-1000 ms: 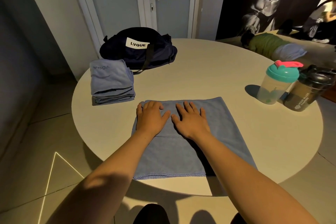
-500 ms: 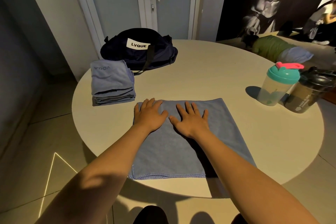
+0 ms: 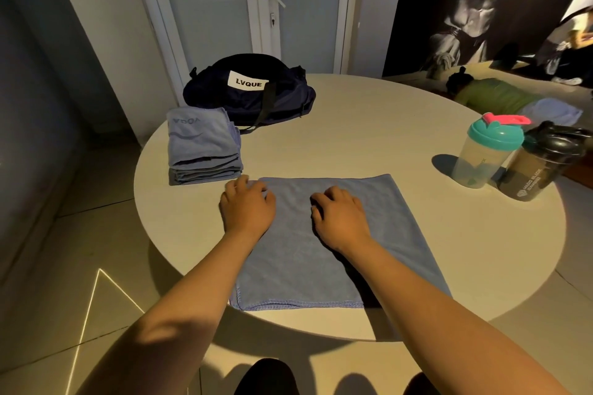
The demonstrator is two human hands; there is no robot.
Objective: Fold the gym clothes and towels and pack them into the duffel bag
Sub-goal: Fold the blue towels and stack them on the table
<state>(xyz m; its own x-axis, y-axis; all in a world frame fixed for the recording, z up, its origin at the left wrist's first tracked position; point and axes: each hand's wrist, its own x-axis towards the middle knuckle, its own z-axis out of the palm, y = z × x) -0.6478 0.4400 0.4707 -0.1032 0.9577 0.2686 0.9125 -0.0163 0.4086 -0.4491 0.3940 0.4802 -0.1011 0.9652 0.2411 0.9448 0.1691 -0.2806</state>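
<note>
At the left side of the round table (image 3: 369,138) we count one stack of folded towels (image 3: 205,147), blue, with edges aligned. We cannot fix the number of layers. Just behind it, touching its far right corner, sits one dark duffel bag (image 3: 244,102) with a white label reading LVQUE and one strap hanging down the front.

Nearer the front edge, one flat towel (image 3: 327,247), also blue, lies spread out, its near hem at the table rim. Two hands rest on it. The left hand (image 3: 247,205) covers the far left corner, just beside the stack, with the fingers curled down. The right hand (image 3: 340,215) sits near the middle of the far half, well apart from the left, its fingers likewise curled onto the cloth. For both hands we cannot tell whether the fingers pinch the fabric or only press it.

On the right side stand two shaker bottles, touching: one clear bottle (image 3: 481,160) with a teal lid and pink cap, and one dark bottle (image 3: 539,170) with a black lid. Beyond the table, on a separate surface, lie one green garment (image 3: 494,98) and one pale blue cloth (image 3: 552,111).
</note>
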